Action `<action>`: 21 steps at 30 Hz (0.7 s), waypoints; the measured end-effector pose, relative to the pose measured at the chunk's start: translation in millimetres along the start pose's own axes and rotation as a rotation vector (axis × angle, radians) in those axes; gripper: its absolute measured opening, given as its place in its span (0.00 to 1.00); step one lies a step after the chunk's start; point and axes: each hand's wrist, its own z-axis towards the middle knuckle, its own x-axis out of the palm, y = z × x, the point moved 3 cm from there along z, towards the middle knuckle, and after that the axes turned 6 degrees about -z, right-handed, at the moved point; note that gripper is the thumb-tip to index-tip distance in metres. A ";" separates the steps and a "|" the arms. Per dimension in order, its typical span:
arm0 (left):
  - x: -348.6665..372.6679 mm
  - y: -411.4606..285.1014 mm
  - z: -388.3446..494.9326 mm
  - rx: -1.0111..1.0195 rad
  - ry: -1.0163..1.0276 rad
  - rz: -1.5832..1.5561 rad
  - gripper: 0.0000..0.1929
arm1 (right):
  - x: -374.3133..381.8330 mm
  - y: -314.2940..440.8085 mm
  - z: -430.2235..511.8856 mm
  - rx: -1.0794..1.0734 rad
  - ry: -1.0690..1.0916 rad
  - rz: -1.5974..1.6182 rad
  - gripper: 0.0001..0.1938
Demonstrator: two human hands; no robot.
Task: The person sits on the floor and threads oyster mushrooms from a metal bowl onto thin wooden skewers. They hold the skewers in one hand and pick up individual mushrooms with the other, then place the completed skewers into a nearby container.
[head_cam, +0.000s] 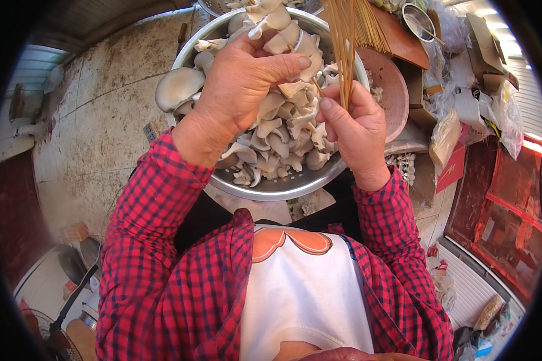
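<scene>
A large perforated metal colander (pixel 271 196) full of grey oyster mushrooms (pixel 282 135) lies before me. My left hand (pixel 253 76) holds several mushroom pieces (pixel 293 38) threaded on a wooden skewer (pixel 317 85), above the heap. At the colander's right side, my right hand (pixel 354 122) grips the lower end of that skewer between thumb and finger. It also holds a bunch of bare wooden skewers (pixel 343 49) that points away from me. A large mushroom cap (pixel 179 89) rests on the colander's left rim.
A pink basin (pixel 395 94) sits right of the colander, beside a reddish-brown board (pixel 404 38) with more skewers (pixel 372 27) and a small metal bowl (pixel 418 21). Cardboard boxes (pixel 483 45) and plastic bags stand farther right. Another colander (pixel 217 6) touches the far edge of view.
</scene>
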 end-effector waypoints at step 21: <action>-6.4 -11.2 -2.5 -0.022 -0.069 0.022 0.19 | 0.4 6.5 -2.5 -0.058 -0.018 -0.029 0.04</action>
